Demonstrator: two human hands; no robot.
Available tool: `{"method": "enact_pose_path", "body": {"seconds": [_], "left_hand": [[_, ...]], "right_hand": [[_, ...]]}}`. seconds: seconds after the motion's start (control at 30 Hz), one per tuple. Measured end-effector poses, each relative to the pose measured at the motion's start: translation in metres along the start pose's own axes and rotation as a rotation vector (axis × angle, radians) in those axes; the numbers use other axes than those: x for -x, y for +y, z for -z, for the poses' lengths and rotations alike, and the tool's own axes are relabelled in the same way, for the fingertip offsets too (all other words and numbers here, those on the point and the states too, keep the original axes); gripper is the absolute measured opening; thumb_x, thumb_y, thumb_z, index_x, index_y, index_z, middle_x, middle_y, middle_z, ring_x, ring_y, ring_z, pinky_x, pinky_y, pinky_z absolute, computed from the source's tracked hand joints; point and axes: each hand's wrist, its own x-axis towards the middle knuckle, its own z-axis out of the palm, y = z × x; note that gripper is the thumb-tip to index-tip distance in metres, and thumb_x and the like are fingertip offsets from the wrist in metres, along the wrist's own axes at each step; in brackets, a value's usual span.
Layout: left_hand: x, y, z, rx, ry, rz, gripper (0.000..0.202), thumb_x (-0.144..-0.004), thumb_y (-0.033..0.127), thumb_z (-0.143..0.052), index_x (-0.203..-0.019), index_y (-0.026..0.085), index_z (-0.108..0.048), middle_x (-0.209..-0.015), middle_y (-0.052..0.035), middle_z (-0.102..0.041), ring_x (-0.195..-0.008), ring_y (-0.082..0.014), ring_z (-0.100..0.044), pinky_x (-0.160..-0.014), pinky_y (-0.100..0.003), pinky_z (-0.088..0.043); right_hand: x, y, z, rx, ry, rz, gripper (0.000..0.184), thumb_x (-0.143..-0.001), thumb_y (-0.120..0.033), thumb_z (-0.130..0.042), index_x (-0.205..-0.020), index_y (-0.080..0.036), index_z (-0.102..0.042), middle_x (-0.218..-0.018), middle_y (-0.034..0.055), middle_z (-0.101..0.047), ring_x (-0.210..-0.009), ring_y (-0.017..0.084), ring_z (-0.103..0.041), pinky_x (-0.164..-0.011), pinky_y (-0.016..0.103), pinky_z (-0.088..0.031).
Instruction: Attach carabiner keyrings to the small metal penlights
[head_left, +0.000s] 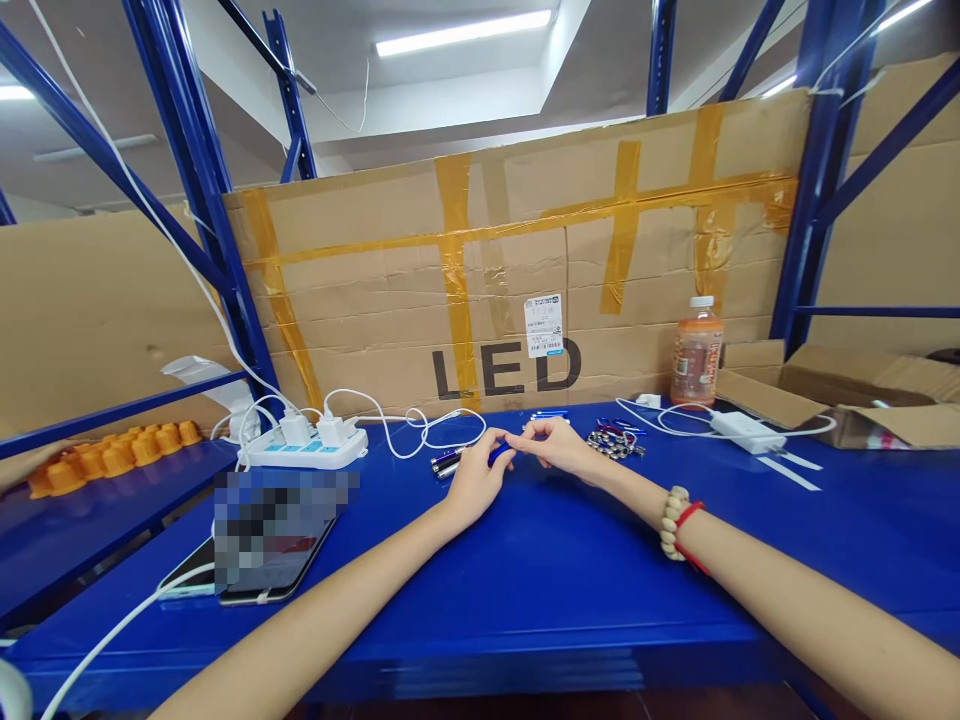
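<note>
My left hand is closed round a blue pen barrel, part of which shows between the fingers. My right hand meets it at the fingertips in a pinch, at the end of the barrel; what those fingertips grip, if anything, is too small to make out. Just left of my left hand lie several finished-looking pens, dark and blue with silver parts. Beyond my right hand is a pile of small shiny metal pen parts. Thin blue sticks like refills lie behind the hands.
A white power strip with plugs and cables stands at the left, behind a phone or tablet. At the right are a white adapter, a plastic bottle and an opened cardboard box. Another person's hand is near orange cups.
</note>
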Motion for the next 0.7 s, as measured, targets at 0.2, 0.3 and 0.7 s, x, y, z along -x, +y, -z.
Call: {"method": "enact_pose_path", "body": {"seconds": [0.2, 0.3, 0.7], "left_hand": [[-0.001, 0.002, -0.002, 0.026, 0.021, 0.032, 0.014, -0.083, 0.027, -0.039, -0.091, 0.018, -0.047, -0.060, 0.0031, -0.053, -0.062, -0.0121, -0.050, -0.067, -0.025, -0.037], [-0.001, 0.002, -0.001, 0.060, 0.015, 0.060, 0.015, -0.083, 0.027, -0.038, -0.090, 0.017, -0.047, -0.059, 0.0032, -0.051, -0.061, -0.0117, -0.049, -0.066, -0.024, -0.036], [0.001, 0.002, 0.002, 0.109, -0.115, 0.012, 0.019, -0.085, 0.030, -0.033, -0.089, 0.018, -0.048, -0.060, 0.0038, -0.050, -0.061, -0.0106, -0.048, -0.066, -0.023, -0.035]], "right_hand": [[0.001, -0.007, 0.002, -0.039, 0.026, 0.036, 0.037, -0.058, -0.048, -0.065, -0.065, -0.012, -0.060, -0.054, -0.0022, -0.053, -0.037, 0.003, -0.037, -0.036, 0.019, -0.027], [0.001, -0.007, 0.004, -0.077, -0.018, 0.058, 0.042, -0.059, -0.046, -0.065, -0.085, -0.013, -0.063, -0.062, -0.0010, -0.056, -0.041, 0.003, -0.039, -0.037, 0.019, -0.031], [-0.002, 0.001, 0.013, -0.132, -0.067, 0.093, 0.030, -0.056, -0.036, -0.070, -0.075, -0.014, -0.068, -0.075, 0.0026, -0.060, -0.049, 0.005, -0.045, -0.041, 0.019, -0.035]]}}
